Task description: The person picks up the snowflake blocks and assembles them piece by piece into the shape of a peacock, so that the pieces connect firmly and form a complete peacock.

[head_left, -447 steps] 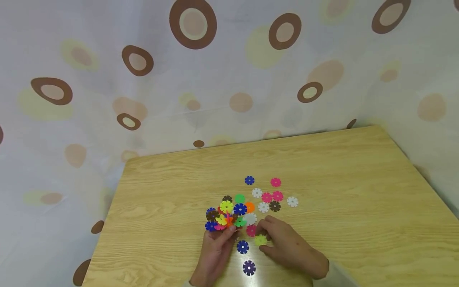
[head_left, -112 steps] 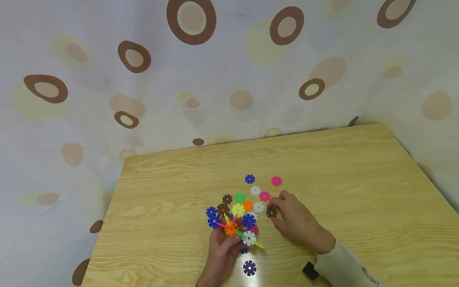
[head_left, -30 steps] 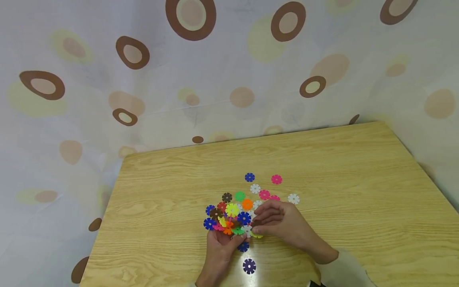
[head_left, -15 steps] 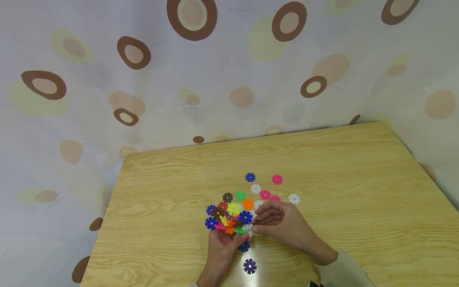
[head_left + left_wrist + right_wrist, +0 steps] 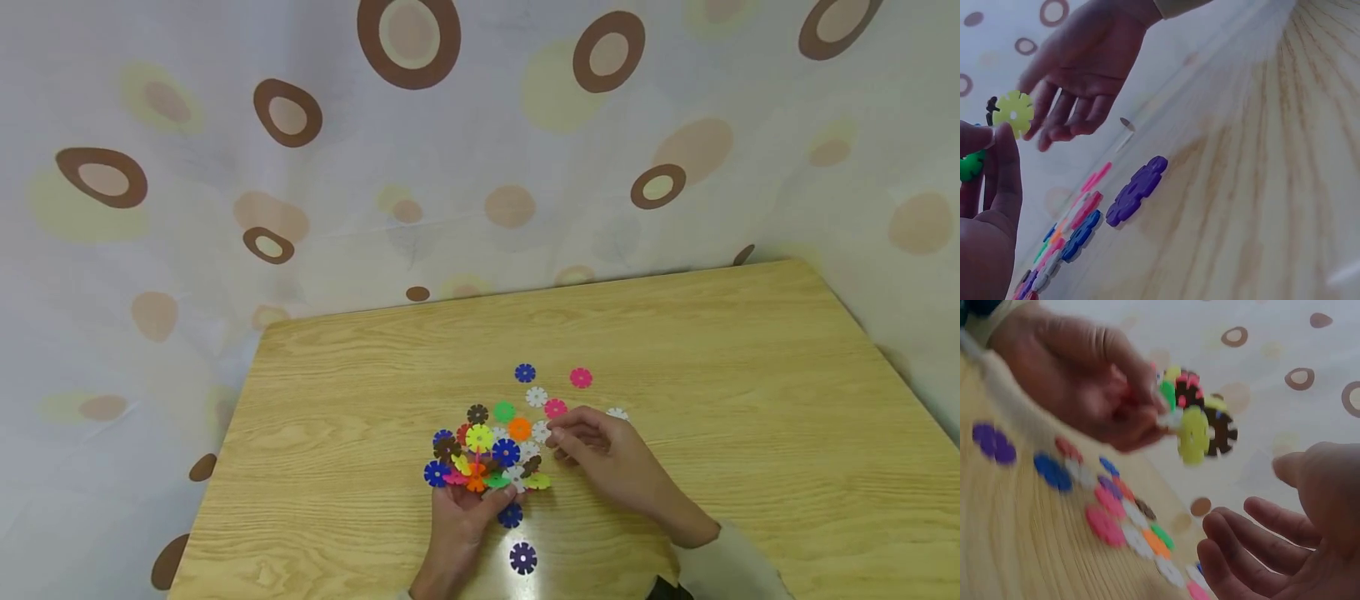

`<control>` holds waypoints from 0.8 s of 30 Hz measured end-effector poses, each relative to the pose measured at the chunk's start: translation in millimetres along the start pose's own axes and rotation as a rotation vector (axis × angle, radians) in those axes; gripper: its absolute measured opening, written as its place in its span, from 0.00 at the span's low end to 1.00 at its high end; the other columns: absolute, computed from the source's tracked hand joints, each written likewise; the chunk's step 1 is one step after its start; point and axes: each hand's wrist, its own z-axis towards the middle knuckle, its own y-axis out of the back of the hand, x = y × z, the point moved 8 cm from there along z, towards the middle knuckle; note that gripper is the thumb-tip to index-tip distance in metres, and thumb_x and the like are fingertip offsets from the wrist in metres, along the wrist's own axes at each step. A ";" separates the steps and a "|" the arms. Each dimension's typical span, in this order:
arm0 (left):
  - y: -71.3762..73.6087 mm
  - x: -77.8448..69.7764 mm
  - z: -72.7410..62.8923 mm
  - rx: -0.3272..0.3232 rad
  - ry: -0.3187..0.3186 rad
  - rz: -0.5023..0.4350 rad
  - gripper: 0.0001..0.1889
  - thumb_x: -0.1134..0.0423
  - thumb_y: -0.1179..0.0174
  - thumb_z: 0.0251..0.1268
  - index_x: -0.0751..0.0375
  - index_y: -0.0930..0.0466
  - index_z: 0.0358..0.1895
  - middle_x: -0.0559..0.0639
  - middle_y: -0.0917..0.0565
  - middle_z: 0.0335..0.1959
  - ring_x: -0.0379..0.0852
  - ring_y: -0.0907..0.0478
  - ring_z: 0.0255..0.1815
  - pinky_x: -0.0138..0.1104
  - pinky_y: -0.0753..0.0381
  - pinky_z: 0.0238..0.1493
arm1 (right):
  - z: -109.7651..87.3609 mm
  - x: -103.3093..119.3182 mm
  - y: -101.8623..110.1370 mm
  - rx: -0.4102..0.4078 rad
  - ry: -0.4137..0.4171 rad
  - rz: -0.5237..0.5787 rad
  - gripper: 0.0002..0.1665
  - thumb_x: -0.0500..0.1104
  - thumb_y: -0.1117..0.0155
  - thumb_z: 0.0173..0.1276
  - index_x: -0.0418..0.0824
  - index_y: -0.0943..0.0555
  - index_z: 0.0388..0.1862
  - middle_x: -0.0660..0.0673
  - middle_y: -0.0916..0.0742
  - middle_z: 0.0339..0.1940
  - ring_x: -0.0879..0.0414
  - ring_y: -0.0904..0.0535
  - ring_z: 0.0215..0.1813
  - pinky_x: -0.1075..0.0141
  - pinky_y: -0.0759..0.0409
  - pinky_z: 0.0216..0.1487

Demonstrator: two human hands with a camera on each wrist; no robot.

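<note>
My left hand (image 5: pixel 467 515) grips a model of interlocking plastic snowflake discs (image 5: pixel 506 452) over the table, thumb against a white disc (image 5: pixel 515 478). The discs are blue, brown, yellow, orange, pink, green and white, joined at angles through their slots. At the model's right end a yellow-green disc (image 5: pixel 1193 435) sits with a dark brown disc (image 5: pixel 1218 432) beside it. My right hand (image 5: pixel 611 458) is just right of the model, fingers loosely bent. In the right wrist view a gap shows between these fingers (image 5: pixel 1235 531) and the model.
Loose discs lie flat on the wooden table (image 5: pixel 712 350): a blue one (image 5: pixel 525 373) and a pink one (image 5: pixel 581 378) farthest back, a purple one (image 5: pixel 522 557) nearest the front. Several white, pink, green and orange ones lie between. A patterned curtain (image 5: pixel 450 167) hangs behind.
Earlier my right hand held the yellow-green disc, then took a brown disc from the table. Both are now on the model; my right hand has let go and moved right.
</note>
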 end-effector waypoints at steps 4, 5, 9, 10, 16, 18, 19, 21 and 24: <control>2.9 -0.4 -1.0 -0.039 0.019 0.027 0.29 0.80 0.28 0.60 0.63 0.25 0.63 0.49 0.09 0.57 0.47 0.09 0.59 0.40 0.11 0.66 | 1.2 -0.8 14.9 -0.098 0.030 -0.268 0.14 0.41 0.27 0.77 0.39 0.14 0.57 0.46 0.08 0.48 0.54 0.11 0.49 0.67 0.10 0.48; 4.0 -0.1 -1.4 -0.049 0.026 0.047 0.29 0.78 0.27 0.60 0.65 0.25 0.64 0.51 0.09 0.57 0.48 0.09 0.59 0.40 0.11 0.66 | 1.7 -1.3 17.6 -0.115 0.038 -0.334 0.15 0.41 0.25 0.75 0.40 0.13 0.58 0.47 0.08 0.49 0.54 0.12 0.51 0.65 0.11 0.49; 7.9 0.4 -2.5 -0.092 0.049 0.109 0.35 0.76 0.24 0.59 0.68 0.29 0.69 0.58 0.11 0.61 0.46 0.11 0.61 0.35 0.14 0.69 | 3.0 -4.4 22.8 -0.131 0.053 -0.493 0.19 0.41 0.22 0.72 0.42 0.14 0.59 0.45 0.10 0.55 0.47 0.15 0.58 0.49 0.14 0.59; 8.5 0.5 -2.7 -0.097 0.052 0.119 0.36 0.75 0.23 0.59 0.69 0.30 0.70 0.59 0.11 0.62 0.46 0.11 0.61 0.35 0.14 0.69 | 3.3 -5.3 23.2 -0.126 0.054 -0.505 0.19 0.41 0.22 0.72 0.42 0.14 0.60 0.44 0.11 0.56 0.46 0.15 0.59 0.46 0.14 0.62; 6.9 -0.4 -3.0 -0.072 0.070 0.140 0.39 0.73 0.22 0.59 0.68 0.30 0.74 0.63 0.14 0.68 0.44 0.13 0.65 0.34 0.16 0.71 | 4.0 -9.7 27.2 -0.117 0.055 -0.489 0.20 0.42 0.22 0.71 0.43 0.14 0.60 0.44 0.11 0.58 0.46 0.15 0.60 0.46 0.15 0.62; 4.4 -0.9 -2.8 -0.030 0.058 0.106 0.35 0.74 0.25 0.62 0.66 0.28 0.72 0.59 0.12 0.65 0.43 0.11 0.61 0.34 0.14 0.69 | 4.1 -10.9 29.4 -0.120 0.050 -0.494 0.20 0.42 0.21 0.71 0.44 0.13 0.59 0.44 0.11 0.58 0.49 0.16 0.57 0.51 0.14 0.57; 2.3 -0.9 -2.7 0.004 0.043 0.055 0.33 0.75 0.28 0.65 0.64 0.28 0.72 0.56 0.11 0.64 0.44 0.10 0.60 0.35 0.13 0.68 | 4.3 -11.8 30.4 -0.120 0.048 -0.498 0.20 0.43 0.22 0.71 0.44 0.13 0.59 0.44 0.11 0.58 0.50 0.17 0.56 0.54 0.15 0.55; -2.4 -1.8 -2.7 0.082 0.001 -0.045 0.26 0.74 0.35 0.74 0.58 0.27 0.71 0.49 0.10 0.63 0.43 0.10 0.60 0.38 0.12 0.68 | 4.5 -13.6 32.9 -0.124 0.045 -0.507 0.19 0.42 0.22 0.71 0.43 0.13 0.59 0.43 0.11 0.58 0.51 0.18 0.55 0.55 0.15 0.54; -8.8 -3.9 -3.3 0.196 -0.059 -0.206 0.22 0.73 0.46 0.83 0.49 0.26 0.71 0.43 0.11 0.63 0.44 0.10 0.62 0.43 0.12 0.68 | 5.0 -17.0 37.2 -0.133 0.031 -0.522 0.20 0.43 0.22 0.71 0.42 0.13 0.60 0.41 0.12 0.59 0.47 0.17 0.57 0.49 0.14 0.58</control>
